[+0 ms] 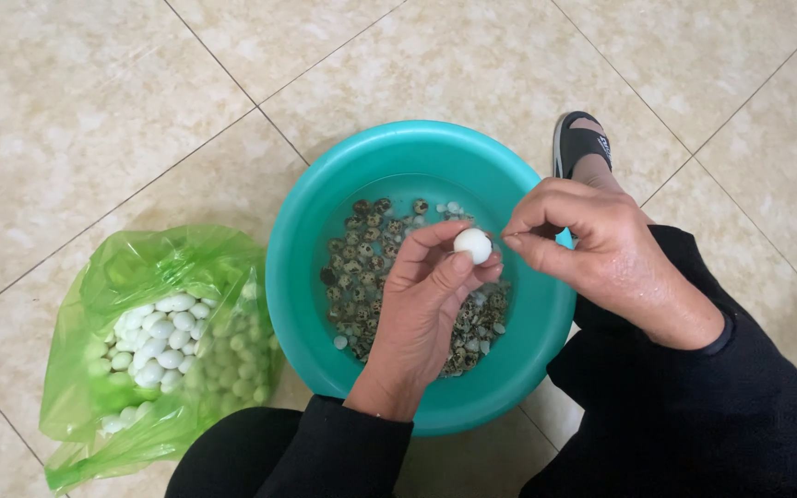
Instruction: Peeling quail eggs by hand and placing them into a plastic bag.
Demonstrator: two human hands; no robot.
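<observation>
Head view looks straight down on a beige tiled floor, where a round teal basin sits at centre, holding water and a heap of small speckled eggs with bits of loose shell among them. Left of the basin and nearer, an open green plastic bag holds a pile of smooth white peeled eggs. At the far right, a foot in a dark sandal rests just beside the basin rim. Both arms wear black sleeves and reach in from the near edge. Over the basin, the left hand is curled, pinching a nearly bare white egg between thumb and fingertips. The right hand hovers just right of that egg, thumb and forefinger pressed together, seemingly nipping a fleck of shell, though it is too small to tell. Peeling this cleanly seems to call for a light grip from the left fingers, so the soft white does not split, and for drawing shell and membrane off together above the water, so fragments drop into the basin rather than the bag.
</observation>
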